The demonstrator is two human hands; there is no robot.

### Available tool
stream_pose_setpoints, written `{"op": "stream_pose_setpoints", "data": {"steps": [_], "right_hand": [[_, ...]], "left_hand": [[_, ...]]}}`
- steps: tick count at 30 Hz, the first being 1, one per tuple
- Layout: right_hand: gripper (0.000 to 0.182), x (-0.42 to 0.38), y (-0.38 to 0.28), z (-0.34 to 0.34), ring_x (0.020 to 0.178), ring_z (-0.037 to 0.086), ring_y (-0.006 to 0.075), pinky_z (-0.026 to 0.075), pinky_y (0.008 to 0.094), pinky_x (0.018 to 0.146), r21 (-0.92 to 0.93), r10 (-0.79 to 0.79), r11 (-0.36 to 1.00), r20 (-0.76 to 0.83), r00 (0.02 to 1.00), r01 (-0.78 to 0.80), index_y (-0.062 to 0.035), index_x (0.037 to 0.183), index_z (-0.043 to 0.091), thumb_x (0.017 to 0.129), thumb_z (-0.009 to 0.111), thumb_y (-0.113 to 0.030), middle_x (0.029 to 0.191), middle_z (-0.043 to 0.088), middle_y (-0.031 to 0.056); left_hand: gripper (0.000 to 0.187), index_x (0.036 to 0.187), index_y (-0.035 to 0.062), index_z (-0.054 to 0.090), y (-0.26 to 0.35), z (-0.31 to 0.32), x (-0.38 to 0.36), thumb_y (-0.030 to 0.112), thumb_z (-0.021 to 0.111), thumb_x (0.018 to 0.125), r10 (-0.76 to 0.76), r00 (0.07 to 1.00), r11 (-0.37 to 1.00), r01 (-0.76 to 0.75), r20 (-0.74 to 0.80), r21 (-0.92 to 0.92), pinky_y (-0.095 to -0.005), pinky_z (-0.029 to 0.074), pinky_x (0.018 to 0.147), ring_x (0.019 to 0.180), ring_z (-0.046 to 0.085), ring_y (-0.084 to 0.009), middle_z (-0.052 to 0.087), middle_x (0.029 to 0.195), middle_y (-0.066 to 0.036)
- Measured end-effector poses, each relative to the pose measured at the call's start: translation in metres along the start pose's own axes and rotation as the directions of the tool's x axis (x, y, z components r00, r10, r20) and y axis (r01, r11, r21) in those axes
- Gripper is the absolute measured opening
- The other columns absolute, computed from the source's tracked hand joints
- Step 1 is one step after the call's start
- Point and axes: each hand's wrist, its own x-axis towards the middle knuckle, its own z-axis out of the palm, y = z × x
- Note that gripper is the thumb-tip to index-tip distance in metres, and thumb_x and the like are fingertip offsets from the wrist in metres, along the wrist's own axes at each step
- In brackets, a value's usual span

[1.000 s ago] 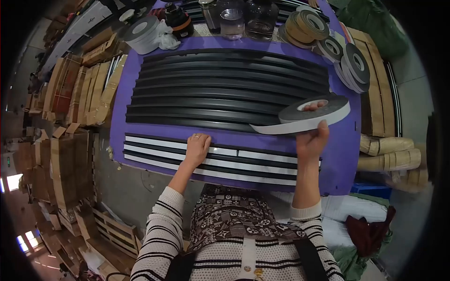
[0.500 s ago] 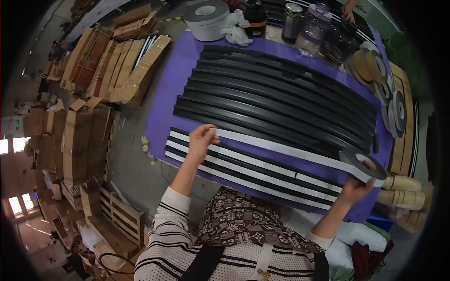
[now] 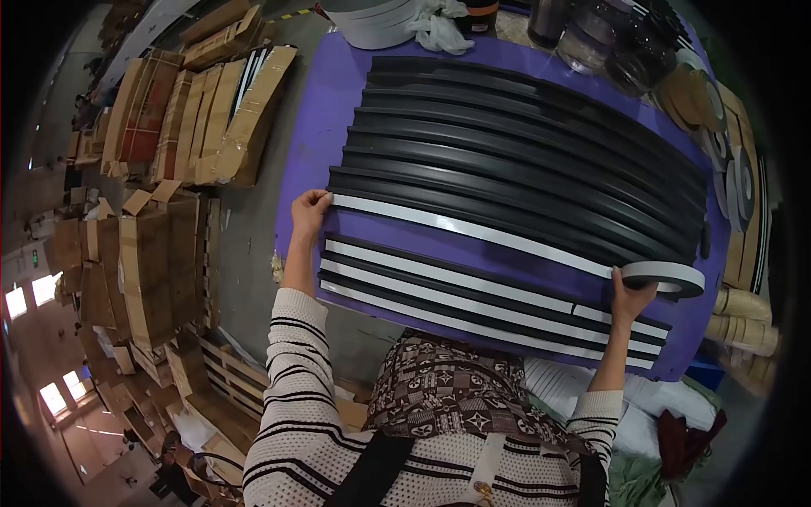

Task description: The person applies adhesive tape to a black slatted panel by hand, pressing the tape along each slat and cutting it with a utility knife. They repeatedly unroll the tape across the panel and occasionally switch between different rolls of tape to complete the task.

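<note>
A white tape strip (image 3: 481, 231) stretches between my hands along the nearest edge of the black ribbed strips (image 3: 498, 152). My left hand (image 3: 309, 211) is closed, pinching the tape's free end at the left end of the strips. At the right, my right hand (image 3: 632, 297) grips the roll of tape (image 3: 683, 274), its thumb near where the tape leaves the roll. Closer to my body lie several black strips with white tape (image 3: 456, 275) on them, side by side. Whether the stretched tape touches the black strip all along cannot be made out.
Everything lies on a purple table (image 3: 308, 127). Bottles and jars (image 3: 583, 51), a large white roll (image 3: 372, 25) and crumpled plastic (image 3: 443, 29) stand at the back. More tape rolls (image 3: 742, 186) sit along the right edge. Cardboard boxes (image 3: 144, 262) are stacked at the left.
My left hand has moved left and away from me with the tape end. The tape now lies close along the nearest black strip, and my right hand has shifted its hold on the roll.
</note>
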Motion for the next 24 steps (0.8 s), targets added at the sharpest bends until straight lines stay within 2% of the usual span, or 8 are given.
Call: {"op": "stream_pose_setpoints", "data": {"steps": [3, 5, 7, 13, 16, 18, 21, 24], "right_hand": [[0.05, 0.001, -0.014, 0.003, 0.076, 0.052, 0.0321, 0.039, 0.0388, 0.065, 0.038, 0.001, 0.999, 0.034, 0.999, -0.002, 0.0011, 0.085, 0.051, 0.056, 0.077, -0.03, 0.082, 0.054, 0.0167], [0.047, -0.002, -0.001, 0.01, 0.062, 0.051, 0.0335, 0.038, 0.0397, 0.056, -0.263, -0.236, 0.944, -0.12, 0.964, 0.198, -0.0012, 0.075, 0.053, 0.054, 0.077, -0.035, 0.065, 0.053, 0.0125], [0.053, 0.002, -0.006, 0.007, 0.061, 0.048, 0.0359, 0.035, 0.0412, 0.054, -0.214, -0.199, 0.961, -0.089, 0.976, 0.176, 0.0011, 0.073, 0.051, 0.05, 0.077, -0.039, 0.062, 0.05, 0.0155], [0.056, -0.009, 0.006, 0.015, 0.076, 0.045, 0.0334, 0.034, 0.0421, 0.07, -0.312, -0.087, 0.948, -0.066, 0.994, 0.062, 0.0001, 0.065, 0.044, 0.049, 0.075, -0.044, 0.072, 0.044, 0.0143], [0.054, -0.017, 0.008, 0.018, 0.086, 0.043, 0.0318, 0.029, 0.0424, 0.086, -0.386, -0.037, 0.921, 0.04, 0.999, 0.049, -0.0004, 0.075, 0.046, 0.052, 0.074, -0.04, 0.08, 0.047, 0.0145], [0.055, -0.018, 0.009, 0.019, 0.089, 0.043, 0.0318, 0.029, 0.0424, 0.087, -0.398, -0.071, 0.914, 0.035, 0.997, 0.079, -0.0003, 0.079, 0.045, 0.053, 0.074, -0.039, 0.084, 0.047, 0.0147], [0.062, -0.014, 0.01, 0.016, 0.098, 0.042, 0.0303, 0.027, 0.0419, 0.09, -0.386, -0.119, 0.914, 0.047, 0.992, 0.128, 0.0003, 0.092, 0.044, 0.053, 0.074, -0.038, 0.095, 0.048, 0.0151], [0.068, 0.004, -0.019, -0.003, 0.098, 0.045, 0.0263, 0.03, 0.0388, 0.09, -0.202, -0.007, 0.978, 0.21, 0.978, 0.051, -0.0001, 0.102, 0.044, 0.052, 0.077, -0.031, 0.097, 0.049, 0.013]], "left_hand": [[0.013, 0.08, 0.0004, 0.061, -0.012, -0.008, 0.006, 0.01, 0.064, 0.073, 0.042, 0.999, 0.999, -0.042, -0.012, 0.035, -0.0209, 0.039, 0.059, 0.063, 0.048, -0.0065, 0.055, 0.068, 0.001], [0.019, 0.082, -0.0007, 0.062, -0.031, -0.016, 0.019, 0.014, 0.066, 0.072, 0.044, 0.998, 0.998, -0.046, 0.048, 0.041, -0.0204, 0.039, 0.057, 0.062, 0.048, -0.0064, 0.056, 0.068, 0.0], [0.021, 0.084, -0.0012, 0.062, -0.025, -0.01, 0.014, 0.016, 0.066, 0.072, 0.034, 0.999, 0.999, -0.034, 0.004, 0.032, -0.0194, 0.038, 0.055, 0.06, 0.047, -0.0062, 0.057, 0.07, 0.0], [0.026, 0.088, -0.0016, 0.062, -0.045, -0.022, 0.032, 0.017, 0.069, 0.07, 0.035, 0.999, 0.998, -0.035, -0.016, 0.046, -0.0195, 0.04, 0.057, 0.062, 0.05, -0.0069, 0.059, 0.074, -0.001], [0.027, 0.086, -0.0014, 0.063, -0.038, -0.016, 0.023, 0.02, 0.068, 0.071, 0.069, 0.996, 0.997, -0.068, -0.051, 0.025, -0.0218, 0.038, 0.052, 0.057, 0.048, -0.0083, 0.057, 0.067, 0.0], [0.029, 0.087, -0.0021, 0.061, -0.011, -0.008, 0.005, 0.023, 0.066, 0.073, 0.166, 0.966, 0.862, -0.046, -0.196, 0.505, -0.0244, 0.044, 0.06, 0.063, 0.054, -0.0124, 0.061, 0.075, -0.007], [0.027, 0.088, -0.0009, 0.06, -0.018, 0.014, -0.009, 0.023, 0.062, 0.076, 0.444, 0.855, 0.705, -0.149, -0.268, 0.694, -0.0279, 0.045, 0.062, 0.064, 0.056, -0.0166, 0.061, 0.073, -0.008], [0.013, 0.09, 0.0014, 0.057, 0.046, 0.157, -0.104, 0.008, 0.055, 0.079, 0.569, 0.822, 0.793, -0.554, 0.017, 0.255, -0.0279, 0.046, 0.065, 0.073, 0.057, -0.0194, 0.058, 0.086, -0.012]]}}
